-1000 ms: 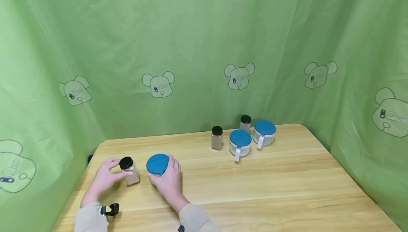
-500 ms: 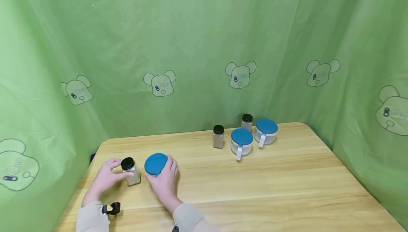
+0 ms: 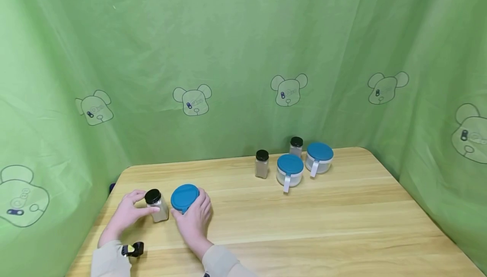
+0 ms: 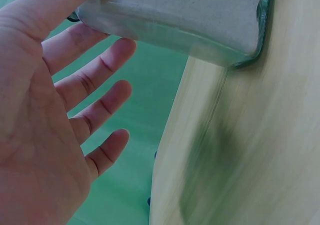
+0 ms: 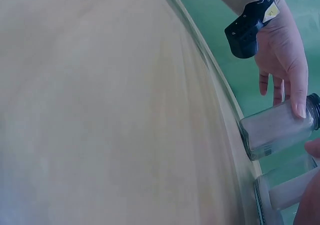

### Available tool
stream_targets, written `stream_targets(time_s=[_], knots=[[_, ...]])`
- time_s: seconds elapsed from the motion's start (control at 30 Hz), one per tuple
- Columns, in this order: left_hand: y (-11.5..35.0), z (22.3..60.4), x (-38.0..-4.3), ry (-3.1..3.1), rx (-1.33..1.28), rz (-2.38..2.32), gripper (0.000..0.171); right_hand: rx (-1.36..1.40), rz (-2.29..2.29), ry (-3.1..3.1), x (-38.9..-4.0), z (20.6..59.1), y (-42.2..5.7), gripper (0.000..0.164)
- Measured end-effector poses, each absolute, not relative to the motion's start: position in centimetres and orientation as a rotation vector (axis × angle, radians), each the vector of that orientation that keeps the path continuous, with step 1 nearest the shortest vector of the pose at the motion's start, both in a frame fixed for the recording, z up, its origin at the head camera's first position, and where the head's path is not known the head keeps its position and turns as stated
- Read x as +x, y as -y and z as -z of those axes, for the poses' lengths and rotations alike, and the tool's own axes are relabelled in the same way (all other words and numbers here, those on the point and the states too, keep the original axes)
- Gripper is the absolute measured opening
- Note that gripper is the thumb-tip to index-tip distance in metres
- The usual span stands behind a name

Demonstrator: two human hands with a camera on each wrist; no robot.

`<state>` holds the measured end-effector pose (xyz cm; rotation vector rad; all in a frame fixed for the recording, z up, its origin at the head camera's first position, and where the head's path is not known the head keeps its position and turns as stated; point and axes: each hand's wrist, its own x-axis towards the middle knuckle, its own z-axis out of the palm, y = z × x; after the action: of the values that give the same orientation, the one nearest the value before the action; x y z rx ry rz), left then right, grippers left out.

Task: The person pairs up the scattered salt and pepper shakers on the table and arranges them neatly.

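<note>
My left hand [image 3: 127, 212] pinches a square clear spice jar [image 3: 161, 212] near its black lid, between thumb and index finger. In the left wrist view the other fingers [image 4: 105, 105] are spread away from the jar, whose base meets the wooden table. Beside it, my right hand [image 3: 195, 221] grips a round clear seasoning pot with a blue lid [image 3: 184, 196], fingers on its right side and thumb at the front. The pot's handle is hidden by that hand. The right wrist view shows the pot's glass wall [image 5: 280, 185] close beside the jar [image 5: 277, 127].
Farther back on the wooden table [image 3: 323, 226] stand two more blue-lidded pots [image 3: 290, 169] [image 3: 319, 157] with white handles. Two black-lidded jars [image 3: 261, 165] [image 3: 296, 147] stand by them. A green curtain [image 3: 236, 48] surrounds the table's back and sides.
My right hand has slid the blue-lidded pot a little left, closer to the spice jar, and its front tab has turned leftward. The left hand and its jar stay about where they were.
</note>
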<state>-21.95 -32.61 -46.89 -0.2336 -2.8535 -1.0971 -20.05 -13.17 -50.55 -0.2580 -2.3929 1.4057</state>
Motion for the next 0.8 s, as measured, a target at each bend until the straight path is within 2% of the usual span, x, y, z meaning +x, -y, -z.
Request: stream_targets(time_s=[0.53, 0.8], knots=[[32.86, 47.68, -22.16, 2.833, -0.272, 1.225, 0.059, -0.251, -1.404, 2.433, -19.70, 50.66, 13.37, 0.099], [33.04, 47.79, -22.12, 2.870, -0.211, 1.235, 0.071, -0.239, -1.409, 2.417, -19.55, 50.37, 13.38, 0.097]])
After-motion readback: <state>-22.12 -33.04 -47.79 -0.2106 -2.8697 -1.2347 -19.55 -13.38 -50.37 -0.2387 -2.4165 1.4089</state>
